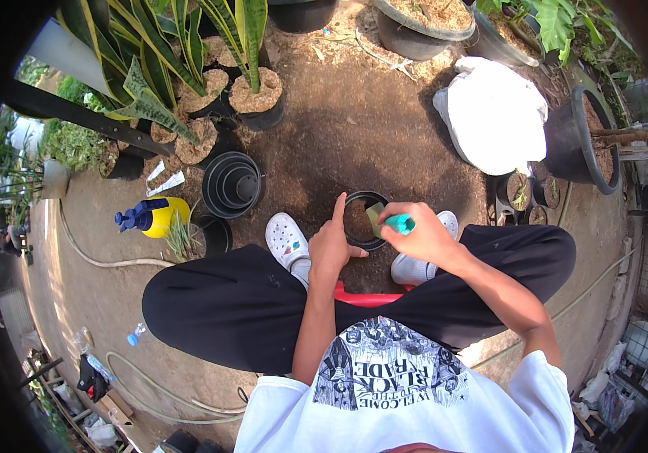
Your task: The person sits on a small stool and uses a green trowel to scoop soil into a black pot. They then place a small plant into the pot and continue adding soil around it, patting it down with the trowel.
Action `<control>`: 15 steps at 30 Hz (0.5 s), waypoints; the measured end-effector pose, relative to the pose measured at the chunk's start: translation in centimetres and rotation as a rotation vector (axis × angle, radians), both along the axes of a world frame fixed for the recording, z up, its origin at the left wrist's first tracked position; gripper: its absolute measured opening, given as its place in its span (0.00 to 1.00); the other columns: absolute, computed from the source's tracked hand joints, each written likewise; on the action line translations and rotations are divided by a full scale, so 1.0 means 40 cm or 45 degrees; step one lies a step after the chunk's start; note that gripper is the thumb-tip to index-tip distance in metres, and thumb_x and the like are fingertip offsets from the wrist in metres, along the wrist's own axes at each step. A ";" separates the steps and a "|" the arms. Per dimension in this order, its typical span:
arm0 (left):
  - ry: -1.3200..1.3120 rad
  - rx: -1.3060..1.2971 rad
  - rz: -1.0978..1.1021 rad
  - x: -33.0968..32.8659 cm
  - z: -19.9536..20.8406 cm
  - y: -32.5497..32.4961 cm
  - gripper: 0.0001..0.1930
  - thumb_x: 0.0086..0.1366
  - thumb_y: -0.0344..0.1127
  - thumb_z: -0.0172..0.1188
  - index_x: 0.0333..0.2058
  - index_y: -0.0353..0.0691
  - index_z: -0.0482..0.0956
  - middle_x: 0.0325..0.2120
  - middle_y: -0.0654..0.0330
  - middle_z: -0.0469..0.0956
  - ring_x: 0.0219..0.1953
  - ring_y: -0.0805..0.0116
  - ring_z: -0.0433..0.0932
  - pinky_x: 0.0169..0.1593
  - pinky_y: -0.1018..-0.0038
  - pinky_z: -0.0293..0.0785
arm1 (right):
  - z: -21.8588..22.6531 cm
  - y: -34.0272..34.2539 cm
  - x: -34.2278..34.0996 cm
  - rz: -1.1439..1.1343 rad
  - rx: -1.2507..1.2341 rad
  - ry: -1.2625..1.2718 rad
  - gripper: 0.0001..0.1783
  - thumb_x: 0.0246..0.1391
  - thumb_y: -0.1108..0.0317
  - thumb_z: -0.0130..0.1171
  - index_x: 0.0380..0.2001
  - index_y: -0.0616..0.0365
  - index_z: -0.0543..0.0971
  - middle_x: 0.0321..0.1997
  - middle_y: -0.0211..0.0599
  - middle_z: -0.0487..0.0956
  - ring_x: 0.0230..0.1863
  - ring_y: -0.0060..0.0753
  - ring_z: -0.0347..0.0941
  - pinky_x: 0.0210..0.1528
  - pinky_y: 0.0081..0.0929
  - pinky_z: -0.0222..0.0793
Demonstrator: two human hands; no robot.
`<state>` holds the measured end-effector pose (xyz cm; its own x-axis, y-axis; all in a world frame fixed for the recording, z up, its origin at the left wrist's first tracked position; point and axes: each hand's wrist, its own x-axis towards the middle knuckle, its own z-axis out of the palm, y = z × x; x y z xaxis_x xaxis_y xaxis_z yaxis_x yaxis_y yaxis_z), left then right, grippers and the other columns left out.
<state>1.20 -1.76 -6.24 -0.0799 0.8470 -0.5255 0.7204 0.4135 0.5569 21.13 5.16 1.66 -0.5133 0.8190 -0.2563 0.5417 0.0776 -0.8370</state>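
Note:
Between my feet stands a small black plant pot with brown soil inside. My left hand wraps the pot's left side, index finger along the rim and thumb at the near edge; its other fingers are mostly hidden. Over the pot's right side, my right hand is closed on the teal handle of a hand trowel. The trowel's dull green blade tilts down into the pot, its tip near the soil.
Nested black pots and a yellow spray bottle stand to the left. Potted snake plants are at the far left. A white sack lies at the far right, near a large black pot. A hose crosses the ground.

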 end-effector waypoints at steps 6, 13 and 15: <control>-0.034 -0.038 0.030 0.002 0.026 0.005 0.74 0.35 0.36 0.90 0.80 0.57 0.49 0.54 0.41 0.84 0.59 0.40 0.82 0.56 0.53 0.79 | 0.076 0.026 0.000 -0.073 -0.019 -0.093 0.11 0.54 0.65 0.65 0.36 0.61 0.87 0.25 0.49 0.84 0.28 0.48 0.84 0.36 0.37 0.78; 0.019 0.020 -0.006 -0.001 -0.012 -0.009 0.74 0.36 0.40 0.90 0.80 0.62 0.48 0.51 0.45 0.84 0.56 0.43 0.84 0.54 0.51 0.80 | 0.015 0.003 -0.005 -0.093 -0.027 -0.011 0.13 0.54 0.64 0.65 0.37 0.61 0.88 0.24 0.49 0.83 0.28 0.48 0.85 0.37 0.37 0.79; -0.007 -0.056 0.016 0.001 0.024 0.006 0.74 0.35 0.36 0.89 0.79 0.55 0.50 0.57 0.42 0.83 0.61 0.42 0.81 0.58 0.55 0.78 | 0.057 0.026 0.000 -0.142 -0.106 -0.062 0.13 0.55 0.63 0.64 0.37 0.60 0.88 0.24 0.49 0.83 0.26 0.44 0.83 0.36 0.37 0.78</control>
